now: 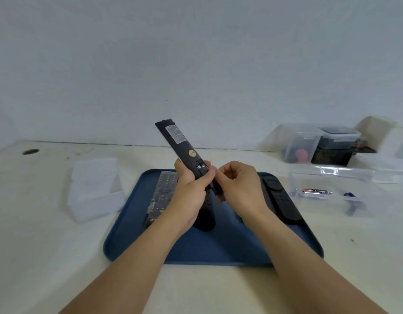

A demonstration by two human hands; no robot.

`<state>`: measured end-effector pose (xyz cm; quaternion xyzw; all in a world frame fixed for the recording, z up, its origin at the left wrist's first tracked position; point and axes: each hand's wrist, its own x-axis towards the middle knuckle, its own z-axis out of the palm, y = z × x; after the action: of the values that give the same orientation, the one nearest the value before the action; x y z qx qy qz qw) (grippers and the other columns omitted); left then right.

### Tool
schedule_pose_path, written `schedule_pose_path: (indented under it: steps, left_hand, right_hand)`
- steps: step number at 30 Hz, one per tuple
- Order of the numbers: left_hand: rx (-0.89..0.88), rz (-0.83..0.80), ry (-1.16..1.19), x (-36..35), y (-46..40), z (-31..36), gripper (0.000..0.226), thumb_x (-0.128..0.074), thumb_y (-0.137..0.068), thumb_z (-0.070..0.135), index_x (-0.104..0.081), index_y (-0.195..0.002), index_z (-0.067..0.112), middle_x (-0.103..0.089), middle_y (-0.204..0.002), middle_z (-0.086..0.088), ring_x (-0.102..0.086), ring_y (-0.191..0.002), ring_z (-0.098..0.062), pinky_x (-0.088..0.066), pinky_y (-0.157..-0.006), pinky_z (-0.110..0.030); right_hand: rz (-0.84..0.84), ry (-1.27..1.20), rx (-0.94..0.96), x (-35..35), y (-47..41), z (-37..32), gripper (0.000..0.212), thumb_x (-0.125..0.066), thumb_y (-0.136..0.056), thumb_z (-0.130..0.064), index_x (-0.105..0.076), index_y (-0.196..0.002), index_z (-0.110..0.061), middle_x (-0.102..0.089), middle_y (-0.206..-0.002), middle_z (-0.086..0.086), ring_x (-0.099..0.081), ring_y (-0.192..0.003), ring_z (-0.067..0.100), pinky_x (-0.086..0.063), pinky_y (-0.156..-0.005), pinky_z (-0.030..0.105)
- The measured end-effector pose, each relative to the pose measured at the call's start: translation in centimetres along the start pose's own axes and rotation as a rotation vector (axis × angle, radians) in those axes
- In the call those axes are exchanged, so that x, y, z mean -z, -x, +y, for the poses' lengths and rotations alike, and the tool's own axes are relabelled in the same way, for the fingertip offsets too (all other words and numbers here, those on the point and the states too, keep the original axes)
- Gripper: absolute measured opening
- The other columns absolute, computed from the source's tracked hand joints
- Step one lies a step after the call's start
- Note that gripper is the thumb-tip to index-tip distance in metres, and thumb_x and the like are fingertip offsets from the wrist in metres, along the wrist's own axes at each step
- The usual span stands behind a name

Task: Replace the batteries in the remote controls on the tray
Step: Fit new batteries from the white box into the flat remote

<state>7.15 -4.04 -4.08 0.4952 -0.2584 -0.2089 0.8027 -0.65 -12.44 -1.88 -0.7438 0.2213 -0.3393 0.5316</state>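
While both forearms reach in from the bottom edge, the left hand (191, 189) is wrapped around the lower part of a long black remote (181, 147), holding it up above the tray (218, 250) with its back side facing the camera and its top end tilted up and to the left. You can see a white label and a round yellow sticker on that back. The right hand (239, 186) sits right against it, fingers curled and pinching a small dark piece at the remote's bottom end, looks like the battery cover (217, 189), though it's partly hidden so I can't say for sure.

Down on the blue tray there's a grey-buttoned remote (163, 191) on the left, another black remote (281, 200) on the right, and a dark one (205, 220) mostly hidden behind the left wrist.

Over on the table (48, 245), a clear plastic box (95, 189) sits left of the tray. To the right, an open clear container (332, 184) has a couple of batteries (316, 191) lying in it, and stacked plastic tubs (320, 143) stand farther back near the wall.
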Motion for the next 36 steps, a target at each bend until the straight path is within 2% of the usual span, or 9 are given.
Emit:
schedule_pose_path:
  steps: [2,8,13,16,23,28,32,34,36]
  left_hand:
    - [0.010,-0.015,0.001,-0.1,0.2,0.0,0.027,-0.058,-0.102,0.009,-0.040,-0.116,0.024,-0.063,-0.112,-0.006,-0.066,-0.102,-0.026,-0.056,-0.066,-0.040]
    - [0.050,-0.053,0.015,-0.2,0.4,0.3,0.022,-0.050,-0.105,0.008,-0.046,-0.121,0.021,-0.066,-0.118,-0.010,-0.069,-0.106,-0.021,-0.058,-0.082,-0.037]
    - [0.126,-0.079,0.187,-0.3,0.5,1.4,0.031,-0.045,-0.106,0.005,-0.044,-0.137,0.008,-0.065,-0.130,-0.019,-0.071,-0.109,-0.029,-0.060,-0.085,-0.039]
    - [0.178,-0.074,0.264,0.2,0.4,2.1,0.033,-0.044,-0.106,0.005,-0.046,-0.139,0.005,-0.065,-0.117,-0.019,-0.072,-0.090,-0.023,-0.060,-0.071,-0.034]
    - [0.279,-0.135,0.276,0.4,0.7,2.7,0.038,-0.047,-0.102,0.000,-0.048,-0.140,0.004,-0.069,-0.096,-0.012,-0.072,-0.078,-0.019,-0.059,-0.065,-0.034]
    - [0.311,-0.152,0.254,0.5,1.0,3.2,0.039,-0.046,-0.102,0.001,-0.048,-0.141,-0.001,-0.065,-0.100,-0.015,-0.067,-0.085,-0.020,-0.059,-0.064,-0.032]
    - [0.357,-0.177,0.291,0.8,0.8,3.3,0.043,-0.046,-0.101,0.002,-0.048,-0.144,0.005,-0.058,-0.137,-0.028,-0.057,-0.124,-0.037,-0.051,-0.091,-0.043]
    - [0.375,-0.169,0.328,0.7,0.8,3.3,0.041,-0.046,-0.102,0.004,-0.051,-0.142,0.009,-0.057,-0.137,-0.027,-0.058,-0.116,-0.033,-0.049,-0.088,-0.041]
    - [0.374,-0.160,0.350,0.6,0.8,3.2,0.038,-0.044,-0.104,0.006,-0.053,-0.141,0.012,-0.063,-0.119,-0.018,-0.060,-0.097,-0.024,-0.051,-0.072,-0.033]
  right_hand:
    - [0.001,-0.031,-0.011,0.1,0.1,0.1,0.035,-0.073,-0.090,-0.034,-0.062,-0.076,-0.004,-0.069,-0.065,0.007,-0.067,-0.049,0.022,-0.059,-0.050,0.038]
    - [-0.026,0.017,0.007,0.6,-0.3,0.3,0.037,-0.072,-0.090,-0.036,-0.059,-0.075,-0.005,-0.058,-0.059,0.003,-0.057,-0.046,0.020,-0.052,-0.049,0.040]
    - [-0.166,0.097,0.297,2.5,-0.3,-0.6,0.005,-0.078,-0.085,-0.024,-0.076,-0.089,-0.023,-0.068,-0.087,-0.009,-0.061,-0.073,0.007,-0.047,-0.067,0.019]
    - [-0.301,0.226,0.434,3.1,-0.4,-0.4,0.030,-0.085,-0.078,-0.020,-0.078,-0.107,-0.022,-0.070,-0.104,-0.007,-0.065,-0.093,0.006,-0.044,-0.074,0.010]
    - [-0.333,0.196,0.401,3.3,-0.9,-0.2,0.031,-0.087,-0.073,-0.018,-0.079,-0.103,-0.017,-0.072,-0.098,-0.003,-0.060,-0.079,0.001,-0.041,-0.069,0.007]
    - [-0.357,0.242,0.427,3.4,-0.9,-0.3,0.038,-0.085,-0.077,-0.025,-0.074,-0.113,-0.028,-0.067,-0.103,-0.006,-0.062,-0.087,0.007,-0.043,-0.073,0.010]
    - [-0.424,0.273,0.414,3.8,-0.9,-0.4,0.045,-0.082,-0.080,-0.027,-0.069,-0.123,-0.033,-0.063,-0.108,-0.004,-0.061,-0.095,0.008,-0.044,-0.080,0.010]
    - [-0.443,0.324,0.422,4.0,-1.0,-0.5,0.044,-0.082,-0.081,-0.025,-0.068,-0.121,-0.037,-0.062,-0.108,-0.006,-0.059,-0.094,0.004,-0.042,-0.079,0.009]
    - [-0.442,0.364,0.439,4.2,-1.1,-0.6,0.045,-0.082,-0.081,-0.023,-0.065,-0.116,-0.046,-0.061,-0.107,-0.007,-0.058,-0.093,0.002,-0.041,-0.076,0.008]
